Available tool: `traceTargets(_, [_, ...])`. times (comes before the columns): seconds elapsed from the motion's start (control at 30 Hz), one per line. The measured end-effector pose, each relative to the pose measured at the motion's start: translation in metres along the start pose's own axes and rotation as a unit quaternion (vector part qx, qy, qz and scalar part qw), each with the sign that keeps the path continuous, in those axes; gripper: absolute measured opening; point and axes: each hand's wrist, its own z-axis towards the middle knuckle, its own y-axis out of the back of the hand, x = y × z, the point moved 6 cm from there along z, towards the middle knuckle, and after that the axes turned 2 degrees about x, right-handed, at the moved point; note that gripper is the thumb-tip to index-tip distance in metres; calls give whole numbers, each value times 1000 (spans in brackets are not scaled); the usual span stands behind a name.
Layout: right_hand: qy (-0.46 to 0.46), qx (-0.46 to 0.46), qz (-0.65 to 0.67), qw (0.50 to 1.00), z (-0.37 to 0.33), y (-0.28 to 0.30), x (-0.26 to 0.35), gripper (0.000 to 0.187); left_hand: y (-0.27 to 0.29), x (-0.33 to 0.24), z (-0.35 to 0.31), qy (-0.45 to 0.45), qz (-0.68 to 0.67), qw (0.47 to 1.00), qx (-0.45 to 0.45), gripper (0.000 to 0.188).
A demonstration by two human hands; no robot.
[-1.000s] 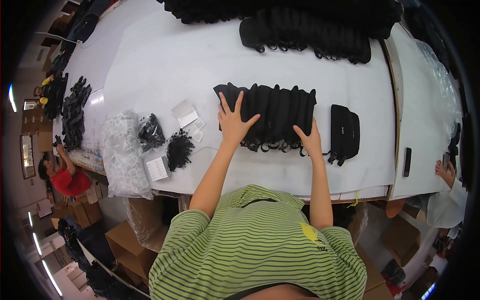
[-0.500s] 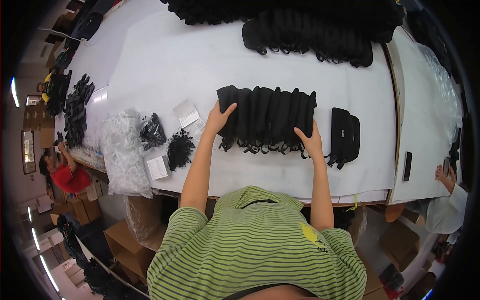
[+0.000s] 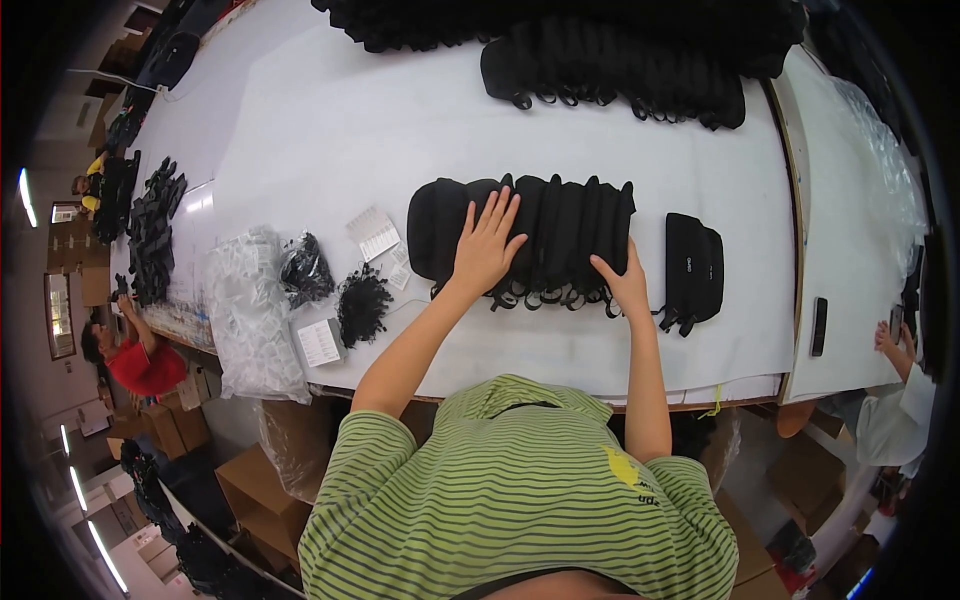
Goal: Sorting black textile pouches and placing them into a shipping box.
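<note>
A row of black fabric pouches [image 3: 556, 230] lies packed side by side on the white table, small loops showing along its near edge. At the row's left end the pouches lean over flatter, and my left hand [image 3: 484, 250] rests across them with its fingers spread. My right hand [image 3: 627, 285] braces the right end, thumb on the near side and apart from the fingers, which lie along the outer edge. To the right of it, a single black pouch [image 3: 692, 272] lies by itself.
More black pouches [image 3: 610, 75] are heaped at the table's far side. On the left are a clear bag of white packets [image 3: 250, 310], black strings [image 3: 363, 305], a bagged black bundle [image 3: 305, 268] and white cards [image 3: 373, 233]. Co-workers [image 3: 145, 355] stand left and right; a phone [image 3: 820, 327] lies right.
My left hand has moved from the row's left end onto its top, fingers now spread. The leftmost pouches have tipped over to the left. My right hand stays at the right end.
</note>
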Motion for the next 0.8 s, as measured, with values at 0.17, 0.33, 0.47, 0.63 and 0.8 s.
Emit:
traceTargets(0.17, [-8, 3, -13, 1000, 0, -3, -4, 76, -10, 20, -6, 35, -21, 999, 1, 59])
traceTargets(0.33, [8, -4, -4, 1000, -2, -1, -4, 76, -7, 16, 0, 14, -215, 976, 36, 58])
traceTargets(0.47, [-7, 7, 5, 1000, -4, -3, 4, 76, 9, 101, -38, 257, -143, 925, -241, 57])
traceTargets(0.63, [4, -9, -7, 1000, 0, -2, -4, 76, -5, 148, -65, 433, -198, 878, -42, 60])
traceTargets(0.8, [-13, -8, -6, 1000, -2, -3, -7, 76, 25, 91, -33, 264, -205, 942, -37, 63])
